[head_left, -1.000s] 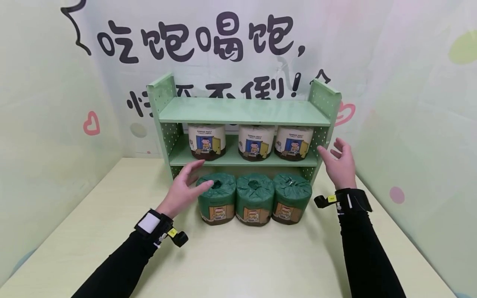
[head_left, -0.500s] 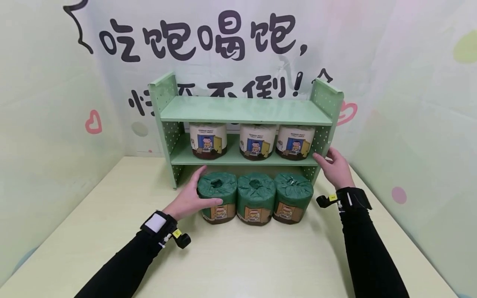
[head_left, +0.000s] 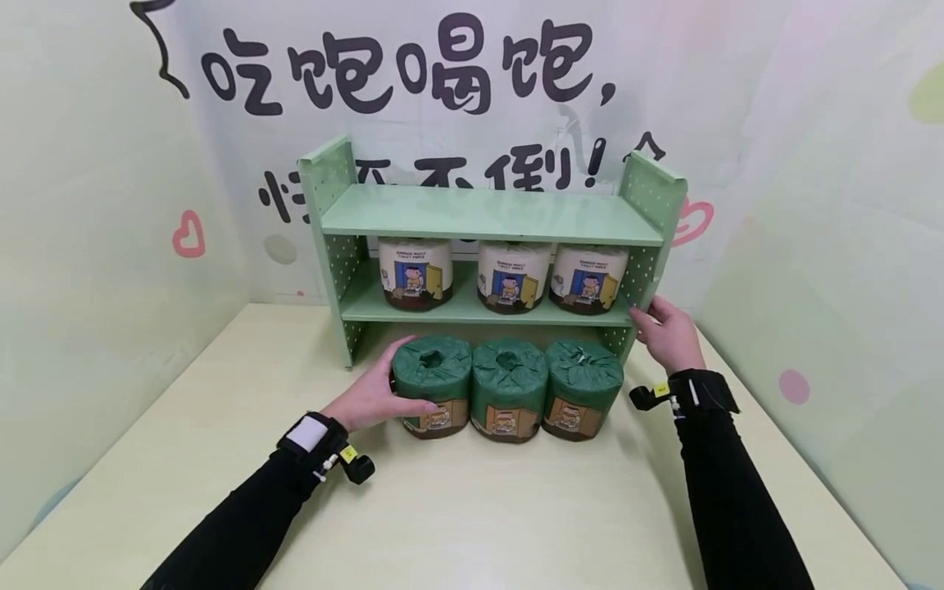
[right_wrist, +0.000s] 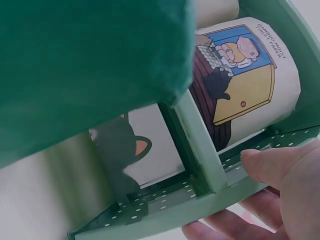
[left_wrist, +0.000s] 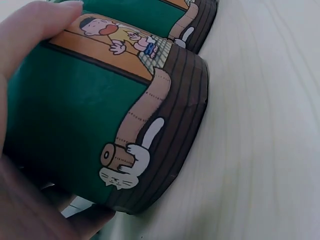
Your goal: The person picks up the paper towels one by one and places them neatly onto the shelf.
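On the table, left hand (head_left: 372, 399) fingers curl round the upright green roll (head_left: 431, 385), core hole upward.

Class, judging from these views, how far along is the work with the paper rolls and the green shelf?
Done: three white rolls stand on the middle shelf. In hand: the left hand grips the leftmost green roll on the table; the right hand holds the rack's right side panel. Left: all three green rolls are on the table, and the top shelf holds nothing.
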### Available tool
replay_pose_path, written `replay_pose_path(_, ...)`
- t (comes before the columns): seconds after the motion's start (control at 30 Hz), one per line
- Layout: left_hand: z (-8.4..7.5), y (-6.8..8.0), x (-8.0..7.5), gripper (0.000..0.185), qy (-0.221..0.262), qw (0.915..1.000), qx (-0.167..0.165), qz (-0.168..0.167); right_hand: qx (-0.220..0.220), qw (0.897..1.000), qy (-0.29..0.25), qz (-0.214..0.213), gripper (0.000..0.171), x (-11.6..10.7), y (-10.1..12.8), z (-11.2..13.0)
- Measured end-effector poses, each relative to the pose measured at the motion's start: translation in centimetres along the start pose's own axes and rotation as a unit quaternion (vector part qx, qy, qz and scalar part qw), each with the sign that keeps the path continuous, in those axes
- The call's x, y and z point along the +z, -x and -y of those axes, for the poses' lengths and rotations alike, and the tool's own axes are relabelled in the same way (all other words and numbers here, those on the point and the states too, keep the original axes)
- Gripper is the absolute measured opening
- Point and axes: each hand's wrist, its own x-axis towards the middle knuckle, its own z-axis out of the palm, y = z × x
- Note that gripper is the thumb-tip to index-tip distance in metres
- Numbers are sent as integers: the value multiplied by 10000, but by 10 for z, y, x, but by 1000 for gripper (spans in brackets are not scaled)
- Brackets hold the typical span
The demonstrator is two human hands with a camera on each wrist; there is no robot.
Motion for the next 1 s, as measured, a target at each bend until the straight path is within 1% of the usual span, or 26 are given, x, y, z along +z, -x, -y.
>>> replay_pose_path(0.13, 0, 0, 1, 123, 69, 9999, 103, 28, -68, 9999, 74, 5, 58, -1, 1, -3)
replay_pose_path(0.3, 0, -2, 2, 114, 140, 9997, 189, 30, -84, 10000, 44, -17, 58, -1, 1, -4)
replay_pose_path(0.4, 1, -2, 1, 116, 127, 9998, 152, 58, -94, 10000, 13, -8, 58, 0, 0, -5)
replay_pose_path(0.5, 1, 0, 0, 121, 65, 9999, 110, 101, -91, 10000, -21, 7, 57, 1, -1, -5)
replay_pose_path(0.67, 1, 0, -2, 126, -13, 9997, 123, 212, -73, 10000, -51, -19, 58, 1, 0, -5)
replay_pose_path(0.87, 1, 1, -3, 121, -16, 9995, 191, 253, -79, 9999, -99, -35, 58, 2, 2, -3)
replay_pose_path(1.0, -1, 3, -4, 115, -101, 9997, 76, 215, -62, 9999, -71, -42, 58, 2, 2, -3)
